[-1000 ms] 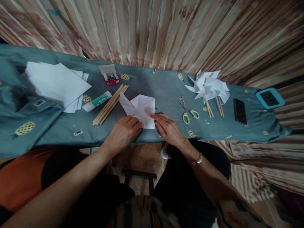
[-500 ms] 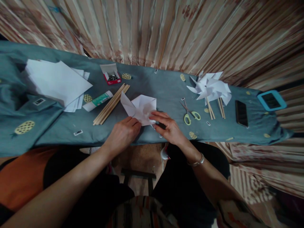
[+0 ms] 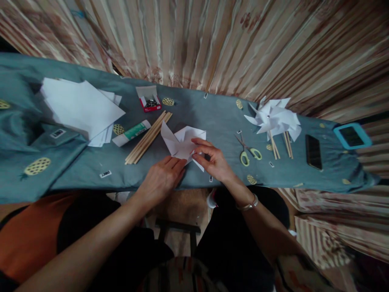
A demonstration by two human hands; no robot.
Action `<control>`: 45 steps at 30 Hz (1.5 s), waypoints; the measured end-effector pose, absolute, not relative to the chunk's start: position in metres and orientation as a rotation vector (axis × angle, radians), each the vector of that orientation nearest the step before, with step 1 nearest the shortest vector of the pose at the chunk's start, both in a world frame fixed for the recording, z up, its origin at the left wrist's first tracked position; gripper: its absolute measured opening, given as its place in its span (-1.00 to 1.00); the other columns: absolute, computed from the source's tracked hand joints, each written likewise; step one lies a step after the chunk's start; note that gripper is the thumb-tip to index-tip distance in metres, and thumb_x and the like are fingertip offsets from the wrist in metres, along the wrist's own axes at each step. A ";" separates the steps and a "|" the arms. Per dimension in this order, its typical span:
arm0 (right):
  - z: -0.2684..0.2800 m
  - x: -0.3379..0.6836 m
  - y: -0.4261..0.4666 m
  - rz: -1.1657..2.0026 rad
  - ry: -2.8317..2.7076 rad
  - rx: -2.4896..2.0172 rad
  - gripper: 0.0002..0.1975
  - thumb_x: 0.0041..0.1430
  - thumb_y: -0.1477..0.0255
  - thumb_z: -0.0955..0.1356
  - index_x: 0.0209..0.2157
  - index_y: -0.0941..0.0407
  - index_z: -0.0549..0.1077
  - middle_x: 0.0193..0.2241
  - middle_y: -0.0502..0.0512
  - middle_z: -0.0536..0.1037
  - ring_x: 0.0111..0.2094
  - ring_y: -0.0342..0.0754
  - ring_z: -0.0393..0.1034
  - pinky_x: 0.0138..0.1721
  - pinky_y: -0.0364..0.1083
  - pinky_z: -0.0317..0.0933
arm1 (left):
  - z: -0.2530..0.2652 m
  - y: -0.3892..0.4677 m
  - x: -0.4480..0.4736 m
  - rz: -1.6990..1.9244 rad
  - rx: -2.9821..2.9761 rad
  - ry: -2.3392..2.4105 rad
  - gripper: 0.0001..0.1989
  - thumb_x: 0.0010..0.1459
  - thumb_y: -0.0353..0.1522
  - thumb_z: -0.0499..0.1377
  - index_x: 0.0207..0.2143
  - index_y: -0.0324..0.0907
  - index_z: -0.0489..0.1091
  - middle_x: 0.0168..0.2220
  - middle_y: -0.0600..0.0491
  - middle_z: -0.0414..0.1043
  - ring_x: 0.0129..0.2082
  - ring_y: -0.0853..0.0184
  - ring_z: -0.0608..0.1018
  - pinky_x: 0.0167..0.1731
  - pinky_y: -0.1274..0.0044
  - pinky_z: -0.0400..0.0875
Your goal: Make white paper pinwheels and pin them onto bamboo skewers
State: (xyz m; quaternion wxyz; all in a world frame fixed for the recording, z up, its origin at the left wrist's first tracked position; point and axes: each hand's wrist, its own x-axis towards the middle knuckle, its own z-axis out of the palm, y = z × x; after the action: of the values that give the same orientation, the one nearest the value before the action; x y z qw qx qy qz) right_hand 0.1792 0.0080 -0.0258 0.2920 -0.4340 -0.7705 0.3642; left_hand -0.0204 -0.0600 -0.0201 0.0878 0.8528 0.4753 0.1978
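A white paper pinwheel (image 3: 184, 147), partly folded, lies at the middle of the cloth-covered table, one blade standing up on its left. My left hand (image 3: 166, 174) is closed at its lower left edge, the fingertips pressing the paper down. From the right, my right hand (image 3: 214, 160) pinches a blade near the centre between thumb and fingers. A pointed flap sticks out below the right thumb. My fingers hide part of the paper's lower edge.
Left of the pinwheel lie wooden sticks (image 3: 148, 138), a glue tube (image 3: 131, 133), an opened box of pins (image 3: 149, 101) and stacked white paper (image 3: 82, 105). On the right are scissors (image 3: 247, 150), finished pinwheels (image 3: 273, 115), a phone (image 3: 313, 152) and a blue-framed device (image 3: 352, 136).
My right hand has drawn a blade in toward the pinwheel's centre, and a pointed flap now shows below the thumb. The whole view has shifted slightly.
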 end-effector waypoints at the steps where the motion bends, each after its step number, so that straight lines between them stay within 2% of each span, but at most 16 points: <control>1: -0.028 0.176 0.009 0.950 -2.047 -1.170 -0.95 0.17 0.45 0.40 -0.32 0.05 0.56 0.11 0.14 0.50 0.17 0.04 0.35 0.23 0.15 0.18 | -0.022 -0.061 -0.021 0.623 2.522 1.418 -0.73 0.31 -0.43 0.08 0.04 -0.31 0.34 -0.20 -0.08 0.53 -0.20 0.19 0.55 -0.22 0.40 0.51; 4: -0.033 0.169 0.012 0.861 -2.039 -1.219 -0.95 0.12 0.47 0.42 -0.34 0.06 0.56 0.13 0.15 0.48 0.17 0.07 0.34 0.22 0.17 0.18 | -0.024 -0.062 -0.022 0.654 2.489 1.395 -0.65 0.30 -0.45 0.07 0.13 -0.30 0.26 -0.17 -0.08 0.52 -0.19 0.20 0.54 -0.21 0.40 0.51; 8: -0.035 0.163 0.012 0.729 -2.068 -1.281 -0.94 0.09 0.49 0.43 -0.37 0.03 0.54 0.15 0.10 0.45 0.16 0.10 0.32 0.20 0.20 0.19 | -0.022 -0.061 -0.021 0.633 2.439 1.375 -0.77 0.28 -0.48 0.07 -0.04 -0.24 0.40 -0.16 -0.06 0.50 -0.18 0.21 0.53 -0.16 0.40 0.50; 14: -0.036 0.159 0.010 0.644 -2.110 -1.293 -0.93 0.09 0.49 0.42 -0.39 0.02 0.52 0.15 0.09 0.44 0.18 0.12 0.28 0.20 0.20 0.18 | -0.024 -0.059 -0.019 0.636 2.376 1.385 -0.80 0.27 -0.50 0.06 -0.13 -0.27 0.44 -0.18 -0.09 0.49 -0.18 0.20 0.52 -0.16 0.37 0.51; 21: -0.037 0.156 0.009 0.670 -2.075 -1.320 -0.99 0.12 0.41 0.41 -0.38 0.01 0.51 0.16 0.07 0.42 0.18 0.13 0.28 0.19 0.20 0.17 | -0.028 -0.059 -0.019 0.681 2.342 1.413 -0.79 0.25 -0.50 0.07 -0.11 -0.24 0.44 -0.18 -0.07 0.49 -0.18 0.21 0.53 -0.16 0.36 0.52; 27: -0.036 0.155 0.009 0.670 -2.059 -1.313 -0.97 0.11 0.44 0.41 -0.39 0.01 0.52 0.12 0.07 0.45 0.17 0.11 0.29 0.19 0.19 0.18 | -0.025 -0.058 -0.019 0.649 2.331 1.400 -0.81 0.23 -0.52 0.09 -0.14 -0.28 0.43 -0.19 -0.10 0.49 -0.19 0.19 0.53 -0.15 0.36 0.52; 37: -0.035 0.154 0.008 0.629 -2.096 -1.303 -0.96 0.14 0.43 0.40 -0.38 0.01 0.52 0.12 0.06 0.45 0.19 0.09 0.28 0.21 0.19 0.17 | -0.021 -0.060 -0.018 0.594 2.228 1.428 -0.82 0.26 -0.51 0.03 -0.19 -0.23 0.41 -0.18 -0.07 0.48 -0.14 0.21 0.51 -0.09 0.35 0.49; 45: -0.033 0.152 0.006 0.629 -2.107 -1.313 -0.94 0.15 0.42 0.39 -0.40 0.02 0.51 0.14 0.09 0.44 0.18 0.13 0.29 0.20 0.22 0.18 | -0.021 -0.061 -0.018 0.630 2.222 1.442 -0.83 0.28 -0.51 0.03 -0.20 -0.26 0.42 -0.19 -0.08 0.48 -0.16 0.22 0.51 -0.08 0.38 0.49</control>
State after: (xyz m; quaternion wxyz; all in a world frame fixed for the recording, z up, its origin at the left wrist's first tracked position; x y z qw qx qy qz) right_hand 0.1520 0.0057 -0.0330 0.2863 -0.4911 -0.7884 0.2352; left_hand -0.0178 -0.0614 -0.0206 0.2081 0.7982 0.5180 0.2262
